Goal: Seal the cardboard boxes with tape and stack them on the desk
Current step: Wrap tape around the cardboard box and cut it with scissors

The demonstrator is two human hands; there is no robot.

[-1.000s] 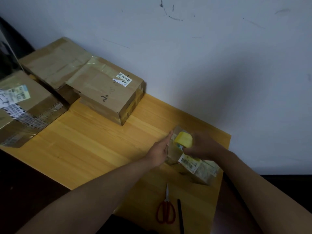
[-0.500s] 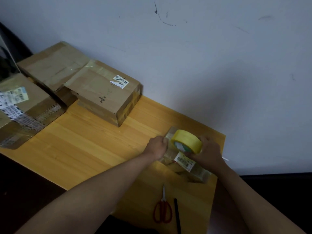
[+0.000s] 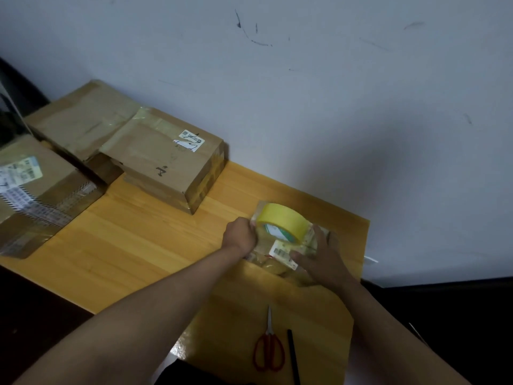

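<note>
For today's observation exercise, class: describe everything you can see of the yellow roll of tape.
The yellow tape roll is a wide ring of glossy yellow tape with a paler core that shows white and green inside. It lies tilted on top of a small taped box near the far right corner of the wooden desk. The left hand is curled against its left side; the right hand rests on the box just beside it. Whether a strip is pulled free cannot be made out.

Red-handled scissors [image 3: 268, 348], beside them a black pen [image 3: 293, 357], perhaps a pencil
</note>
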